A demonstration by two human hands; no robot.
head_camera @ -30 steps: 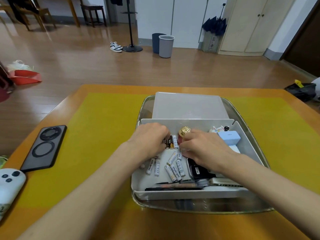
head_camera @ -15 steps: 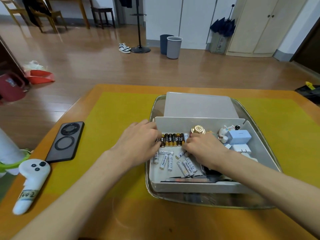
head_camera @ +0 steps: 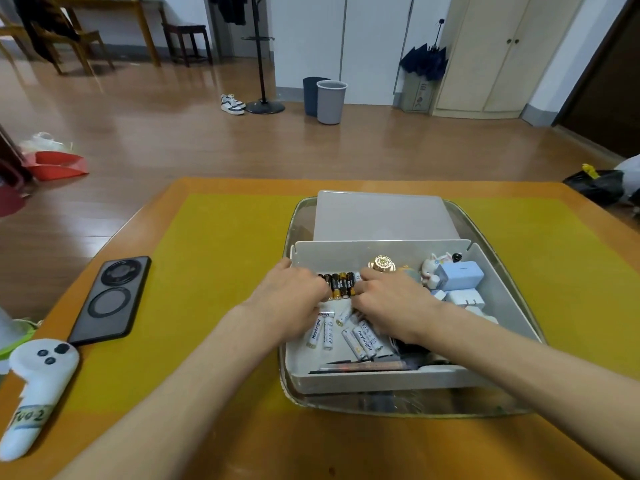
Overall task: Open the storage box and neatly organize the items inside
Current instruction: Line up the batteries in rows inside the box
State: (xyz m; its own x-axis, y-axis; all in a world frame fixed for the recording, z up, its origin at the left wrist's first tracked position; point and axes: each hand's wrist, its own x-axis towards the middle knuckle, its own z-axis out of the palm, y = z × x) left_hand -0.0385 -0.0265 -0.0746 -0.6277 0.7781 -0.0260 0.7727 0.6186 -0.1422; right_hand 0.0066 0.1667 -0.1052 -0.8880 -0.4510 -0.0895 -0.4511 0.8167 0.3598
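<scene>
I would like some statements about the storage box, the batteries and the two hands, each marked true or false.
1. The black batteries lie side by side in a row between the two hands. True.
2. The lid is closed on the storage box. False: the box is open and its contents show.
3. The white batteries are lined up in a neat row. False: they lie loose at different angles.
4. The left hand and the right hand are both inside the box. True.
5. The phone lies inside the box. False: it lies on the table, left of the box.
</scene>
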